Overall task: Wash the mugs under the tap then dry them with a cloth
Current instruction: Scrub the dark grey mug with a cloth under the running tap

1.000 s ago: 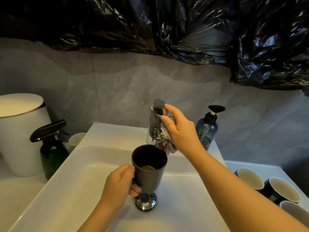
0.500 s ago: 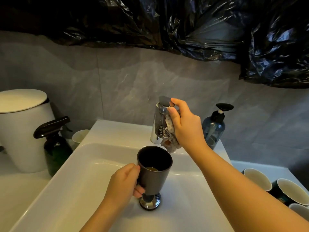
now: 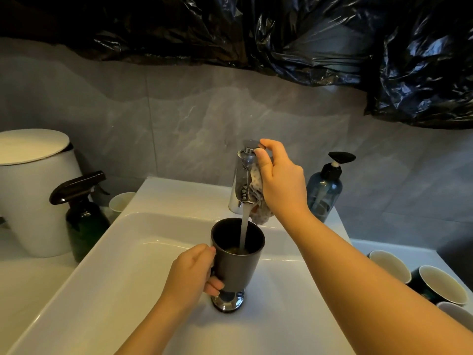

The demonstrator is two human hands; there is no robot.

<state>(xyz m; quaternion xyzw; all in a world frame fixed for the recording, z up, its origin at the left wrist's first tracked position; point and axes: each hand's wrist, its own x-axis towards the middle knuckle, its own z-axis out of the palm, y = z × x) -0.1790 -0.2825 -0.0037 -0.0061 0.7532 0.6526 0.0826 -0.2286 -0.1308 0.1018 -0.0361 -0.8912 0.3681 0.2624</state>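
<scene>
Looks like a home bathroom: white ceramic basin (image 3: 122, 254) with chrome tap (image 3: 239, 187), pump soap bottle (image 3: 323, 192), spray bottle (image 3: 85, 224), lidded white bin (image 3: 33, 193), grey tiled wall (image 3: 179, 111).

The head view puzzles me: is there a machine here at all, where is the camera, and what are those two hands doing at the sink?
There is no machine. These are a person's bare hands, filmed by one camera worn on their head and looking down, so you see what they see.

The left hand grips a dark mug by its handle and holds it upright over the white sink. Water runs from the tap into the mug. The right hand has its fingertips on the tap's lever and holds a cloth bunched in the palm.

On the left stand a spray bottle and a white bin. On the right are a soap bottle and more mugs, standing upright.
</scene>
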